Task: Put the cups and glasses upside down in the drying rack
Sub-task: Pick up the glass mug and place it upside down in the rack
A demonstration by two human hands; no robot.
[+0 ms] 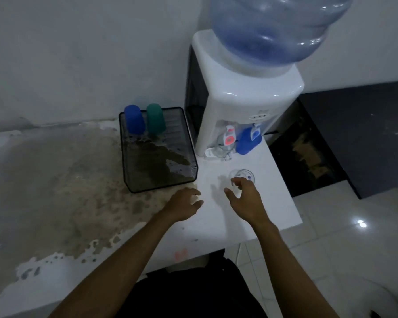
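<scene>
A black mesh drying rack (189, 161) stands on the counter left of the water dispenser. At its far end a blue cup (134, 119) and a green cup (156, 118) stand upside down. A clear glass (242, 176) stands upright on the white surface; my right hand (244, 198) hovers just in front of it with curled, spread fingers that hold nothing. My left hand (184, 204) rests open near the rack's near corner. Another blue cup (246, 141) and a clear glass (223, 146) stand under the dispenser taps.
The white water dispenser (244, 104) with a large blue bottle (274, 31) fills the back right. The counter (55, 191) on the left is stained and worn. A dark cabinet (359, 134) and tiled floor (354, 237) lie to the right.
</scene>
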